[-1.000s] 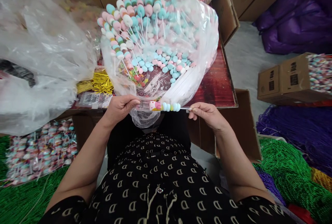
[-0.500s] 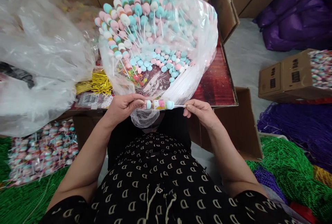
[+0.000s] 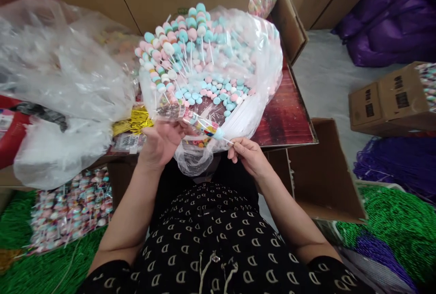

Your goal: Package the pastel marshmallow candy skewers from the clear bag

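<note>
My right hand [image 3: 245, 152] is closed in a pinch on the thin white stick of a candy skewer [image 3: 204, 126]. The skewer sits in a clear printed wrapper and tilts up to the left. At its lower right end, by the stick, is a pale blue candy. Beside the upper left part of the wrapper, my left hand [image 3: 161, 142] is loosely open, its fingertips partly behind the wrapper. Whether they touch it is hard to make out. Just beyond both hands lies a big clear plastic bag [image 3: 269, 71] with unwrapped candy skewers [image 3: 175, 49] and loose pastel candies [image 3: 221, 90].
White sticks [image 3: 238, 119] lie in a bundle at the bag's right. Gold twist ties [image 3: 141, 119] and another plastic bag [image 3: 68, 76] are at left. The dark red table [image 3: 289, 108] ends near my lap. An open carton [image 3: 323, 171] stands right; wrapped skewers [image 3: 73, 208] lie lower left.
The skewer has gone from level to tilted, its wrapped left end rising. My left hand has loosened from its pinch. My right hand has shifted slightly left and down, still on the stick.
</note>
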A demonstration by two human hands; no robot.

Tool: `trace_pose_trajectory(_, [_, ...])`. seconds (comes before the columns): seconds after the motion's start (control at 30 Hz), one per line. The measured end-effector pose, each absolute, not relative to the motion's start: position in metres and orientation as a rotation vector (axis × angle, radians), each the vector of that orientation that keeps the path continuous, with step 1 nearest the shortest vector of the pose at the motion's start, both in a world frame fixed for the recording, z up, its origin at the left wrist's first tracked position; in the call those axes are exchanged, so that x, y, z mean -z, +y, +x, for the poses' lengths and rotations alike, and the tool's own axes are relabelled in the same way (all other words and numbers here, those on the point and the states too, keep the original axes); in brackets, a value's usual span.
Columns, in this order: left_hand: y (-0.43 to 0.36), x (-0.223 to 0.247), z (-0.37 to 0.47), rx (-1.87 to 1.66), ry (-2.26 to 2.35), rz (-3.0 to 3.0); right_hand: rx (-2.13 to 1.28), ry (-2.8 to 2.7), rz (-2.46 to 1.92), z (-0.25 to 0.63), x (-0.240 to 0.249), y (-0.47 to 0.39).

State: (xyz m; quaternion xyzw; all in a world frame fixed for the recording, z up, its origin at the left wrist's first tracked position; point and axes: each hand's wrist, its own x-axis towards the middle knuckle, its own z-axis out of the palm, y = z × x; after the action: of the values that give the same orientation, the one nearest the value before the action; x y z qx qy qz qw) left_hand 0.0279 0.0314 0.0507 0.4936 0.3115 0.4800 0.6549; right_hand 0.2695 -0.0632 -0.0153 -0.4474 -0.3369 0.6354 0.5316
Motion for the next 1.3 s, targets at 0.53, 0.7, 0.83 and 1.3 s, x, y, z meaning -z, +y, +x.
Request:
trace_pose_trajectory(0.53, [0.005,-0.046,0.083,-1.197,0.680,0.879,-1.610,-1.007,-0.999,0.223,0.014,-0.062])
trace_pose_trajectory(0.7, [-0.007,-0.034,0.078,-1.101,0.676,0.814,-1.639,-0.961,-0.962,0.212,0.013,-0.061])
trace_pose_trajectory(0.83, [-0.006,-0.028,0.068,-1.040,0.711,0.889,-1.645,-0.915,-0.969,0.210,0.012,-0.061])
trace_pose_trajectory(1.3, [-0.007,-0.014,0.055,-0.918,1.173,1.758,-1.171,-1.223,-1.176,0.210,0.012,-0.060])
